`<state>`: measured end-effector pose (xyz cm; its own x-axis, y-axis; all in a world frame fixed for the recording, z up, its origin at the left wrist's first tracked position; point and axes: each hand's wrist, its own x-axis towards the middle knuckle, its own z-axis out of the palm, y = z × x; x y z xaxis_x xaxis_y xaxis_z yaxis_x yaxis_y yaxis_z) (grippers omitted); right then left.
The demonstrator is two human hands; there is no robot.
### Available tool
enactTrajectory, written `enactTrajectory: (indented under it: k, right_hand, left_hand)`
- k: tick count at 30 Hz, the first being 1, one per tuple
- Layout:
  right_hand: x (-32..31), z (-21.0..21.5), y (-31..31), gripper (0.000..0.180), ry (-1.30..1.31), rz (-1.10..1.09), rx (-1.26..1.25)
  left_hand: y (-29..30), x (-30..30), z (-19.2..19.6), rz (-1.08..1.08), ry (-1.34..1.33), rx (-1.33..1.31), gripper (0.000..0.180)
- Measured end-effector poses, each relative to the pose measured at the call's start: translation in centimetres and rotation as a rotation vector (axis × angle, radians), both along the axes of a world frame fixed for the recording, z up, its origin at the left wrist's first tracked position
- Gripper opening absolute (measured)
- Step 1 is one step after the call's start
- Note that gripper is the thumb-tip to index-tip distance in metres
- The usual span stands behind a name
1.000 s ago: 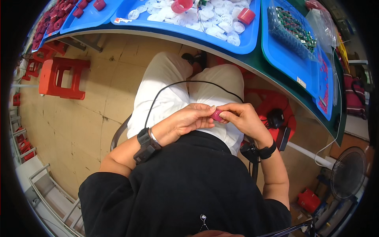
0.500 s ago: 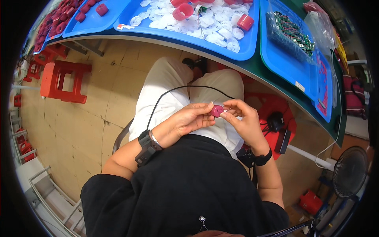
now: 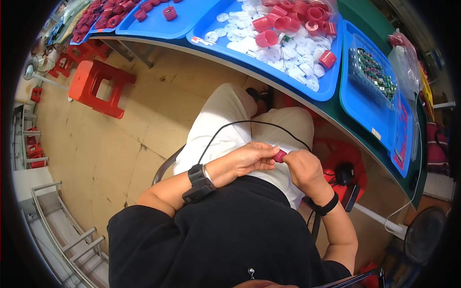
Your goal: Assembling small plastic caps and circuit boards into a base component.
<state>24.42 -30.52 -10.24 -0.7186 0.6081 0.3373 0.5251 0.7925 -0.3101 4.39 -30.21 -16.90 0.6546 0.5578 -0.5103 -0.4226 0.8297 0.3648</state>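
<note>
Above my lap, my left hand (image 3: 256,159) pinches a small dark red plastic cylinder (image 3: 279,156) between thumb and fingers. My right hand (image 3: 306,171) is closed against the cylinder's right side, knuckles up. Its fingertips are tucked under, so whatever they grip is hidden. On the table ahead, a blue tray (image 3: 322,91) carries white plastic discs (image 3: 288,53) and larger red cups (image 3: 267,38).
To the right, a blue tray (image 3: 353,103) bears a clear basket of green circuit boards (image 3: 377,72). Several red cylinders (image 3: 169,13) lie in another blue tray (image 3: 139,29). A red stool (image 3: 101,89) stands at left, a fan (image 3: 425,235) at right.
My right hand has turned knuckles-up and closed in on the red cylinder. My left hand keeps its hold. The whole view has shifted, with the tables now farther right.
</note>
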Motion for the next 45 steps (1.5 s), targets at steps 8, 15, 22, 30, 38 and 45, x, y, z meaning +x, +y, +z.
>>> enactTrajectory:
  k: [8,15,22,30,38,45]
  right_hand:
    - [-2.1,0.2,0.0,0.010,0.563,-0.357,-0.817]
    - [-0.9,5.1,0.9,0.011,0.383,-0.198,-0.213]
    - [0.9,8.1,2.0,0.011,0.433,-0.320,-0.060]
    - [0.1,10.8,8.9,0.014,0.424,-0.421,0.162]
    - [-1.2,12.3,11.7,0.013,0.525,-0.506,0.022]
    - [-6.7,7.7,17.8,0.014,0.228,-0.313,0.226]
  left_hand:
    - [1.4,-1.7,5.9,0.353,0.657,1.113,0.012]
    - [8.9,-11.4,16.6,0.916,1.448,2.009,0.016]
    - [17.4,-24.5,17.2,0.933,1.941,1.931,0.011]
    - [21.9,-30.7,14.1,0.172,2.290,1.298,0.034]
    - [17.8,-16.5,17.9,0.465,1.806,1.988,0.020]
    - [17.0,-6.6,16.8,0.103,1.413,1.847,0.030]
